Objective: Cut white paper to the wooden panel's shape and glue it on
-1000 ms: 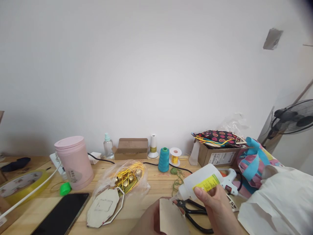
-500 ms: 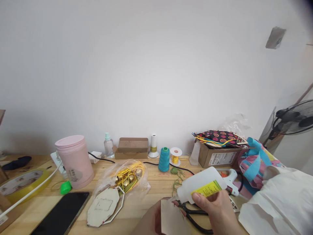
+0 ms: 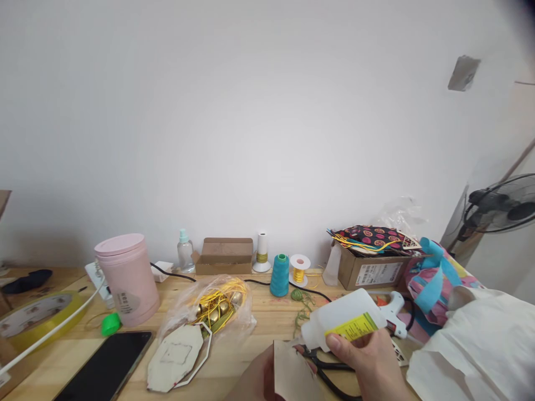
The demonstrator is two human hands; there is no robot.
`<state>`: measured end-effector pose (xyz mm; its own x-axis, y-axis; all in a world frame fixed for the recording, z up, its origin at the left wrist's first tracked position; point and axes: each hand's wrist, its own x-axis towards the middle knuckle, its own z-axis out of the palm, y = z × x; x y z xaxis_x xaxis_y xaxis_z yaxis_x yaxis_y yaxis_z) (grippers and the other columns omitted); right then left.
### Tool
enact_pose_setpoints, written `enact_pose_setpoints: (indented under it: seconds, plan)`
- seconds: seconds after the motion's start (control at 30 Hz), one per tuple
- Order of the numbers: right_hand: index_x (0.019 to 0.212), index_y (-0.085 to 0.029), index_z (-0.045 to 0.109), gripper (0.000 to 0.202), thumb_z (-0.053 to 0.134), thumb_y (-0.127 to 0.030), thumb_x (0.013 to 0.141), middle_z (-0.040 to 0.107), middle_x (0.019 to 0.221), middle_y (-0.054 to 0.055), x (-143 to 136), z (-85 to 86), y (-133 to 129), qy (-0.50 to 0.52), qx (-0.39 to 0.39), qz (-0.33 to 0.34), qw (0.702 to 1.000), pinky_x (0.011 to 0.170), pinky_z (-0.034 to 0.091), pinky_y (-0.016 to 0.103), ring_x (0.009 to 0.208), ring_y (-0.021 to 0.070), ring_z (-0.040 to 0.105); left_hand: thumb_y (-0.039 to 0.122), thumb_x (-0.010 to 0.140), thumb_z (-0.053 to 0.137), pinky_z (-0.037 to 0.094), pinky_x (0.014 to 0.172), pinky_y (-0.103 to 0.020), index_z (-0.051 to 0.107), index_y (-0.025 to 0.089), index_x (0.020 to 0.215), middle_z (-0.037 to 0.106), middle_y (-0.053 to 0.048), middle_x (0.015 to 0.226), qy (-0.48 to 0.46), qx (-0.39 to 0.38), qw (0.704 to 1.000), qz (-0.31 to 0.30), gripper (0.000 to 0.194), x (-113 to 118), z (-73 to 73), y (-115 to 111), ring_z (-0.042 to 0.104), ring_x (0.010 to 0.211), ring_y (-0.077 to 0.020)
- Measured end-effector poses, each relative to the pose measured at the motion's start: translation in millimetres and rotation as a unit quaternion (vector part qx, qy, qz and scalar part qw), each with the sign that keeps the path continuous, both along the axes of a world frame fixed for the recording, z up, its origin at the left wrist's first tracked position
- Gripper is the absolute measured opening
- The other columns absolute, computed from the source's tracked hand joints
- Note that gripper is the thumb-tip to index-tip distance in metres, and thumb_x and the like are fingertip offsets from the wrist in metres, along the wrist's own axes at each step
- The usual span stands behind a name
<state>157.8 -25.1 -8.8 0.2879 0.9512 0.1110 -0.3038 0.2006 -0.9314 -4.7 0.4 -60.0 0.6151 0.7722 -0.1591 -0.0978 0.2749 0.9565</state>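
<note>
My left hand (image 3: 258, 376), low in the middle, is closed round a pale card piece (image 3: 292, 372), whose lower part runs out of the picture. My right hand (image 3: 370, 362) grips a white squeeze bottle (image 3: 345, 320) with a yellow label. The bottle is tilted, and its nozzle points down left, at the top edge of the card. Black scissor handles (image 3: 334, 379) lie under the bottle and beside my right hand. To the left rest a cream octagonal piece (image 3: 175, 356) and a clear bag (image 3: 234, 328) with gold bells and yellow cord.
Phone (image 3: 104, 367), pink canister (image 3: 129, 284) and yellow tape roll (image 3: 62, 314) are at the left. Behind stand an open brown box (image 3: 225, 264), teal thread (image 3: 280, 278) and yellow spool (image 3: 299, 273). Rightward are a full carton (image 3: 376, 273), glue gun (image 3: 393, 314) and white cloth (image 3: 493, 345).
The view has shifted slightly, so the table things appear a little lower. Both hands keep their hold, with the bottle's nozzle still at the card's top edge.
</note>
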Motion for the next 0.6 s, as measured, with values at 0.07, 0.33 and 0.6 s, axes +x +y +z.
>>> enact_pose_setpoints:
  seconds: [0.07, 0.33, 0.6]
  plan:
    - [0.07, -0.016, 0.067, 0.03, 0.078, -0.032, 0.047, 0.071, 0.064, 0.006, 0.0, -0.2, -0.4, -0.012, 0.001, 0.0, 1.0, 0.058, 0.051, 0.029, 0.06, 0.0222, 0.064, 0.031, 0.046, 0.08, 0.039, 0.077, -0.036, 0.06, 0.022, 0.098, 0.065, -0.004, 0.092, -0.017, 0.011, 1.0, -0.01, 0.056, -0.1, -1.2, 0.8, 0.059, 0.086, -0.0244]
    - [0.082, -0.017, 0.068, 0.038, 0.077, -0.032, 0.048, 0.071, 0.063, 0.004, 0.4, 1.2, -1.1, -0.012, -0.001, 0.011, 1.0, 0.058, 0.051, 0.027, 0.06, 0.0217, 0.064, 0.018, 0.04, 0.083, 0.039, 0.078, -0.034, 0.06, 0.022, 0.098, 0.066, -0.003, 0.093, 0.023, -0.016, 0.999, 0.019, 0.063, 1.4, 2.4, -0.6, 0.059, 0.087, -0.0239]
    - [0.074, -0.016, 0.068, 0.031, 0.077, -0.031, 0.048, 0.071, 0.062, 0.005, 0.0, 1.9, -1.3, -0.002, 0.005, 0.012, 1.0, 0.056, 0.051, 0.026, 0.058, 0.0209, 0.064, 0.019, 0.039, 0.083, 0.039, 0.07, -0.031, 0.061, 0.021, 0.101, 0.064, -0.006, 0.102, 0.041, -0.026, 0.999, -0.009, 0.065, 3.1, 15.8, -1.1, 0.056, 0.094, -0.0278]
